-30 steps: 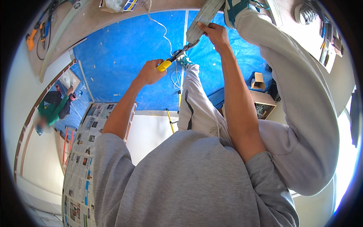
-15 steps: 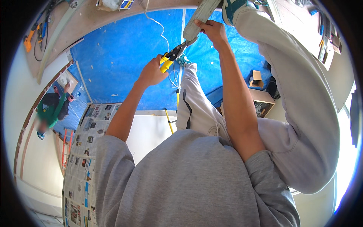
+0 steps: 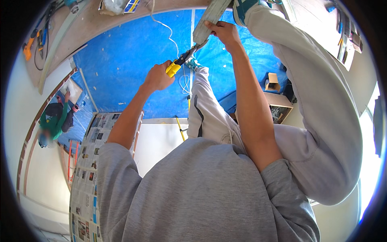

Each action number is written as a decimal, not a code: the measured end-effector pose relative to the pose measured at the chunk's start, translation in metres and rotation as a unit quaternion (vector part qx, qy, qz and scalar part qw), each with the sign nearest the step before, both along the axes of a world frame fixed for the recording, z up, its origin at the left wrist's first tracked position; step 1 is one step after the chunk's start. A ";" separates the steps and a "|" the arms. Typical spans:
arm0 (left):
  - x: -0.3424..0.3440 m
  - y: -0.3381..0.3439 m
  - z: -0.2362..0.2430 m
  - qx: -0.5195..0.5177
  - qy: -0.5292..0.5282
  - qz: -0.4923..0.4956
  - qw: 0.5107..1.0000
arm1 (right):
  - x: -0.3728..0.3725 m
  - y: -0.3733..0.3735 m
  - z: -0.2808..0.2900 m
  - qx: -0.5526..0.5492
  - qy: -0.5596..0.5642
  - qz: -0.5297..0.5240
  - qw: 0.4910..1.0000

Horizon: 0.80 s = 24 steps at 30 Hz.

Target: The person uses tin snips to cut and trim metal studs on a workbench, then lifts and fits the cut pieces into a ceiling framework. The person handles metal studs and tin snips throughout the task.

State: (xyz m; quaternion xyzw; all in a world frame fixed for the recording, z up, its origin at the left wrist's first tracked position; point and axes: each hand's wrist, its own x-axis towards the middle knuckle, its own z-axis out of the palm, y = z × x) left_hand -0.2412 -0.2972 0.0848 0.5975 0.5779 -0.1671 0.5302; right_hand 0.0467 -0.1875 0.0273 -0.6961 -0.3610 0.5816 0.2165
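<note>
My left hand is wrapped round the yellow handles of a pair of tin snips, which lie close together. Their dark jaws reach up and right to the near end of a long greyish metal strip. Whether the blades bite into the strip is too small to tell. My right hand pinches that strip by its right edge, just beyond the snips, thumb on top. The strip's far part runs out at the top edge, beside my raised foot in a teal shoe.
Blue sheeting covers the floor below, with a white cord across it. Orange-handled tools lie on the board at upper left. An open cardboard box stands at right. A person in green is at far left, near an orange ladder.
The snips' yellow handles, spread apart before, have come together in my left hand, which has shifted slightly left. My right hand keeps its hold on the strip.
</note>
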 end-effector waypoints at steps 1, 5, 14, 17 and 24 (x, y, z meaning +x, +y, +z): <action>0.000 0.000 0.001 -0.002 -0.007 0.009 1.000 | 0.001 0.000 -0.001 -0.011 -0.009 -0.007 1.000; -0.001 -0.006 0.007 -0.030 -0.017 0.033 0.999 | -0.002 0.000 0.000 -0.001 -0.005 -0.013 1.000; 0.011 -0.039 0.025 0.111 0.035 0.050 0.992 | -0.016 0.000 0.023 0.012 -0.102 -0.033 0.994; 0.003 -0.034 0.027 0.068 0.008 0.057 0.996 | -0.029 -0.018 0.039 0.119 -0.124 -0.204 0.964; 0.007 -0.028 0.031 -0.071 -0.072 0.101 0.990 | -0.115 -0.173 0.099 -0.193 0.240 -0.219 0.926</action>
